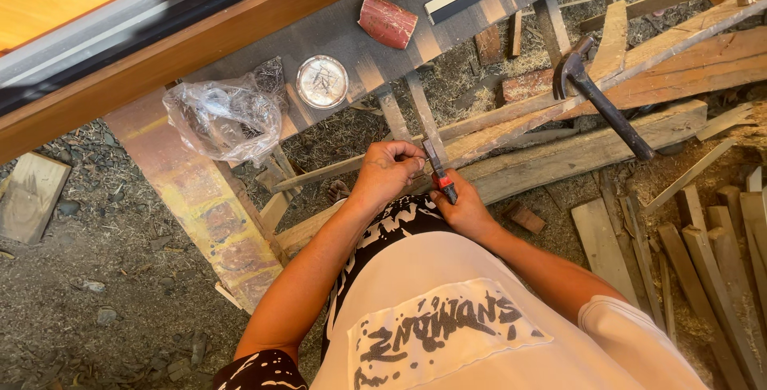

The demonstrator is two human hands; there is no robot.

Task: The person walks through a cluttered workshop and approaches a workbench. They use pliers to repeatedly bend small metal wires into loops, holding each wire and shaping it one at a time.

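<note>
Both hands grip a red-handled utility knife [439, 173], left hand [389, 170] pinching its blade, right hand [462, 208] wrapping the handle; a slip could cut fingertips

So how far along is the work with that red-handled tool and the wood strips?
Done: cut strips lie stacked on the person's right, with sawdust around them. In hand: the right hand grips a red-handled tool, and the left hand pinches its upper end. What it is working on is hidden. Left: the hammer rests untouched on the long planks.
</note>
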